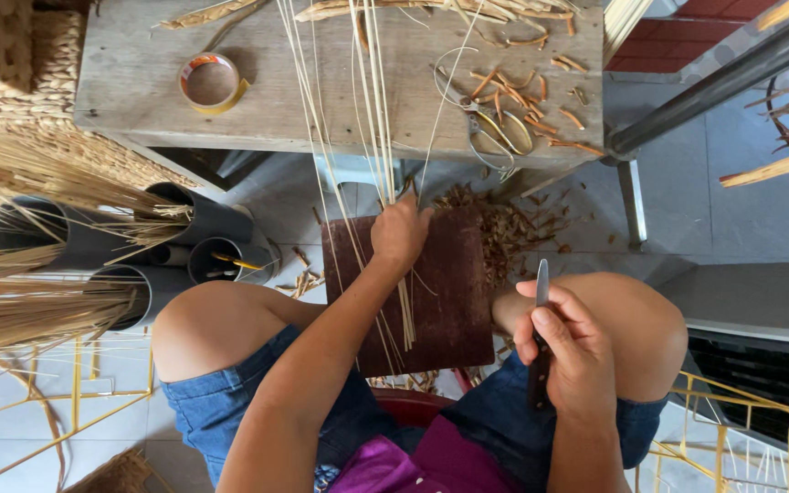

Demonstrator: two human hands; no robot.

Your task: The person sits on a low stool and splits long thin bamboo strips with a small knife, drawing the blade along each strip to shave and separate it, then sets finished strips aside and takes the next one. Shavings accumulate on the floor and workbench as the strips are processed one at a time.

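Landmark: brown board (454, 301) on the lap
Strips (372, 110): long axis running from the board up over the counter (139, 82)
Left hand (401, 233): nearer, at the board's top edge, closed on the strips
Right hand (563, 342): right of the board, gripping a knife (541, 283)

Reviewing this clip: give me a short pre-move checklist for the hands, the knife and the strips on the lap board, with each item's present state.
1. Left hand on the pale strips at the board's far edge: ok.
2. Right hand closed around the knife, blade pointing up and away from the body: ok.
3. Blade apart from the left hand: ok, a clear gap shows.
4. Brown board resting across the lap: ok; how steady it is, cannot tell.
5. Strips running straight from the wooden bench to the board: ok.
6. Scissors on the bench, out of the hands' way: ok.
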